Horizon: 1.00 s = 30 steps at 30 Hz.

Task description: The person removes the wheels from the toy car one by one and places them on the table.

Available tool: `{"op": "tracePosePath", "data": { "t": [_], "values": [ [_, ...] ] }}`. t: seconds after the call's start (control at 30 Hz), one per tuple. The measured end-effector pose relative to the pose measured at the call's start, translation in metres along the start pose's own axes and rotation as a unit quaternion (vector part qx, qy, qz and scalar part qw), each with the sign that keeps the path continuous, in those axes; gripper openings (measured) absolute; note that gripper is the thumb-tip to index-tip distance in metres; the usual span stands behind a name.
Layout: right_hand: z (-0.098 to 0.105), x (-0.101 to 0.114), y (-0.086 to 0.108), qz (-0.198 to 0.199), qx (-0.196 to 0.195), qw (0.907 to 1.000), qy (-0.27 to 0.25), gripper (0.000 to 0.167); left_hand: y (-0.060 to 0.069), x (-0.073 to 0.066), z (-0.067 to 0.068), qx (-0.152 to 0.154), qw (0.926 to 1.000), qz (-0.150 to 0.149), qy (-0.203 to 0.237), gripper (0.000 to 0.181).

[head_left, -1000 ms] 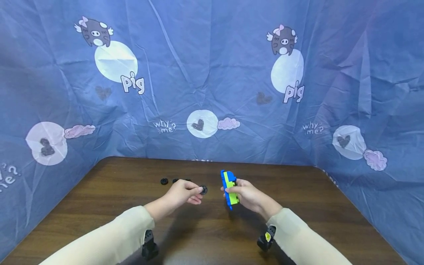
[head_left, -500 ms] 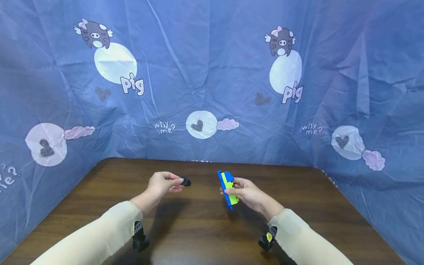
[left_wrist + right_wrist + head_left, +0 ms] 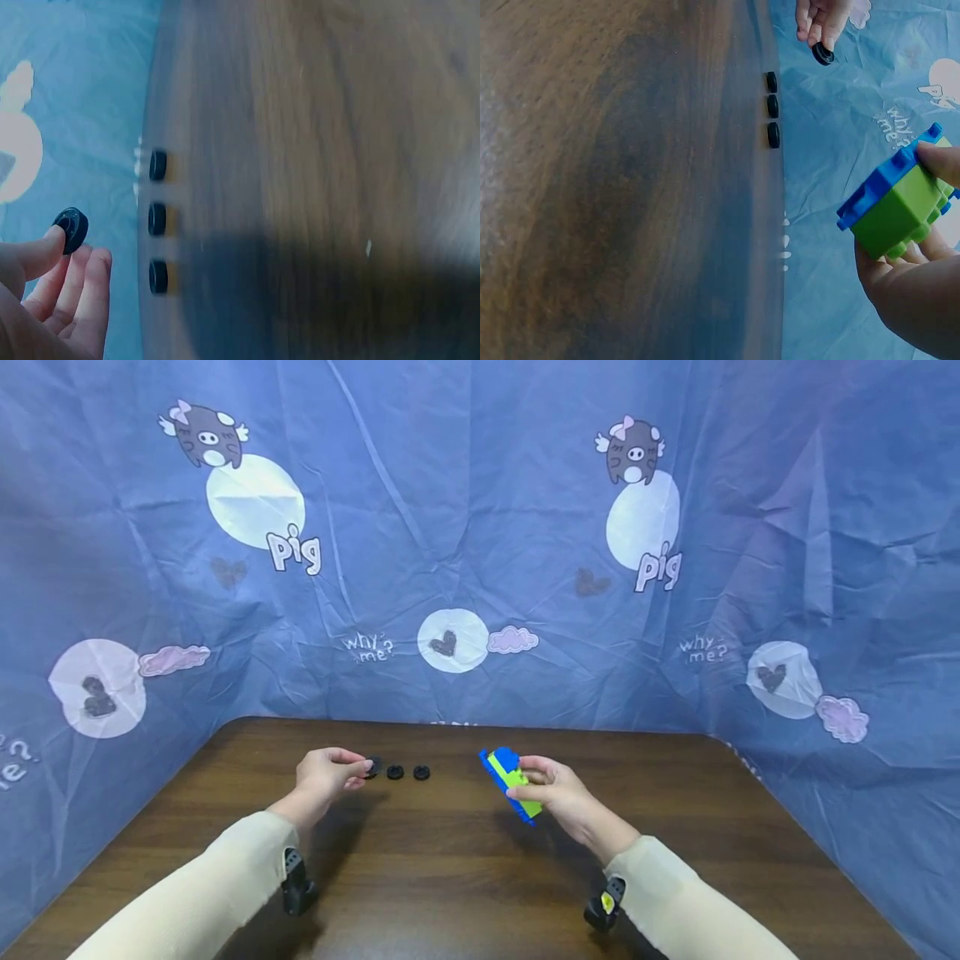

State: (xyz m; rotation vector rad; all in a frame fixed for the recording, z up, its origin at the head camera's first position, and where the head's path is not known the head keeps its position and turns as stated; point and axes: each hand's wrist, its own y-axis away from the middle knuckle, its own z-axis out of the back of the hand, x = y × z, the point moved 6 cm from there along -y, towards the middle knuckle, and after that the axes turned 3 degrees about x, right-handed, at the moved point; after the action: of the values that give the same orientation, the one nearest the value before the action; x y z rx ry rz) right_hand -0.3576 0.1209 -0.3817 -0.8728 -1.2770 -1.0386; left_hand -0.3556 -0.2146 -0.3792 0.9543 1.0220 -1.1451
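Between the thumb and fingers of my left hand a black toy wheel is pinched, held above the table. Three similar black wheels stand in a row on the table; in the left wrist view they are the top wheel, the middle wheel and the bottom wheel. The head view shows two of them plainly, to the right of the left hand. My right hand grips a blue and lime-green building-block assembly, tilted in the air, with blue knobs along one side and green studs along another.
The brown wooden table runs back to a blue patterned cloth hanging behind it and at both sides. Black wrist cameras sit on both sleeves, one being the left wrist camera.
My left hand has moved left with the wheel, uncovering wheels on the table. My right hand has tilted the block assembly further and shifted its upper end slightly left.
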Motion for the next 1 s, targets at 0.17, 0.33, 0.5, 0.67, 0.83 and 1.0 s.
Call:
{"op": "tracePosePath", "data": {
  "t": [0.17, 0.33, 0.5, 0.67, 0.83, 1.0],
  "values": [
    [0.000, -0.003, 0.000, -0.001, -0.022, 0.9996, 0.018, 0.057, -0.011, 0.014, 0.021, -0.035, 0.9984, 0.022, -0.039, 0.026],
    [-0.001, -0.004, 0.000, -0.006, -0.022, 0.9996, 0.018, 0.056, -0.024, 0.025, 0.034, -0.052, 0.9965, 0.031, -0.058, 0.026],
    [0.003, -0.006, 0.002, -0.011, -0.023, 0.9996, 0.016, 0.056, -0.038, 0.037, 0.035, -0.046, 0.9967, 0.042, -0.053, 0.021],
    [0.004, -0.007, 0.004, -0.015, -0.014, 0.9995, 0.026, 0.058, -0.048, 0.050, 0.036, -0.043, 0.9974, 0.057, -0.003, 0.016],
    [0.002, -0.010, 0.004, -0.023, -0.003, 0.9995, 0.023, 0.060, -0.055, 0.057, 0.042, -0.076, 0.9925, 0.094, 0.018, 0.022],
    [-0.001, -0.010, 0.006, -0.032, 0.010, 0.9992, 0.023, 0.060, -0.060, 0.059, 0.045, -0.098, 0.9862, 0.134, 0.004, 0.044]
  ]
}}
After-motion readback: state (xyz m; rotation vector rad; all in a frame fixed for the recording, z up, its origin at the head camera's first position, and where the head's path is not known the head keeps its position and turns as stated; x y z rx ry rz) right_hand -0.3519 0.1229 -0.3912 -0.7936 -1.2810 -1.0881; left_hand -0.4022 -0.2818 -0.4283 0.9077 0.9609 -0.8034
